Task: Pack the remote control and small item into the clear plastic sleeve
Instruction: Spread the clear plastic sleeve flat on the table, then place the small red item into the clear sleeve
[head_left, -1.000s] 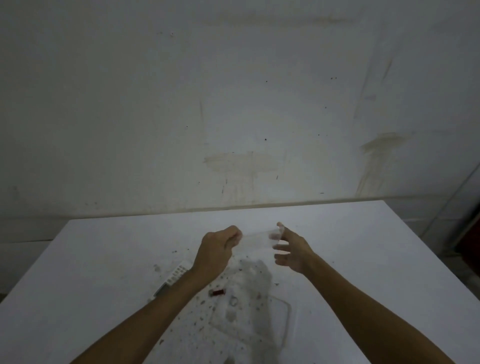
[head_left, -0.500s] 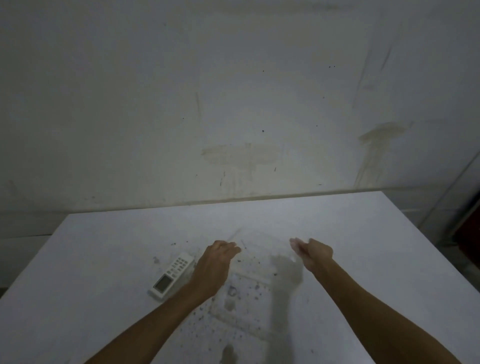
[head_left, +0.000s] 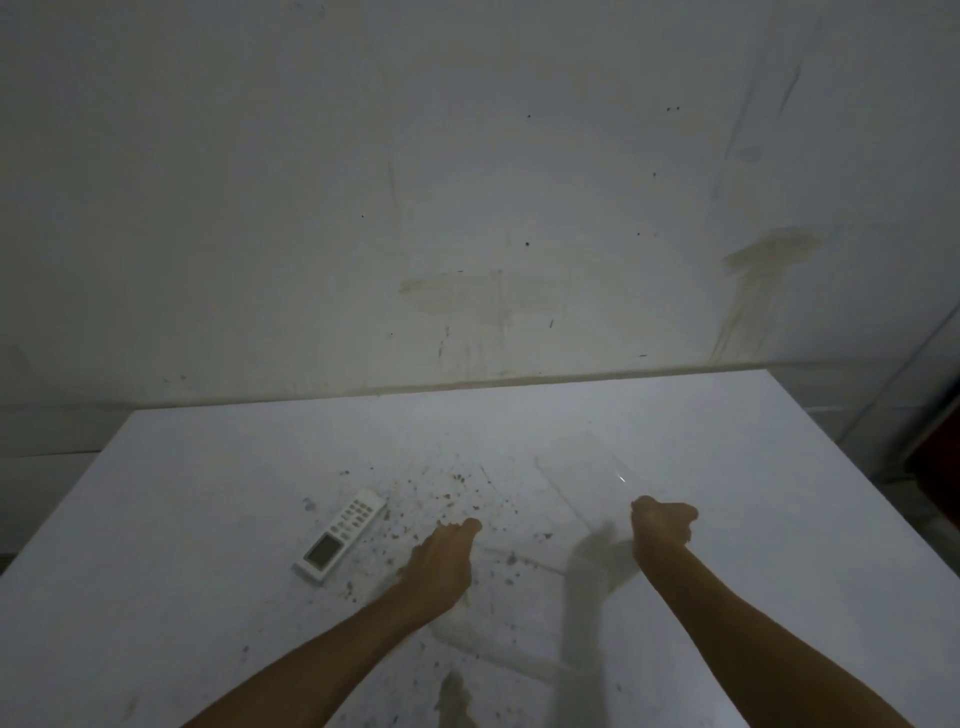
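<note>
- The white remote control (head_left: 341, 534) lies flat on the white table (head_left: 208, 493), toward its left edge, screen end nearer the person.
- The left hand (head_left: 441, 564) rests just right of it, fingers curled, apart from the remote.
- The right hand (head_left: 662, 525) is fisted, seemingly pinching the near end of the clear plastic sleeve (head_left: 587, 473), which reaches toward the far edge.
- Brown crumbs (head_left: 457, 488) dot the table's middle.
</note>
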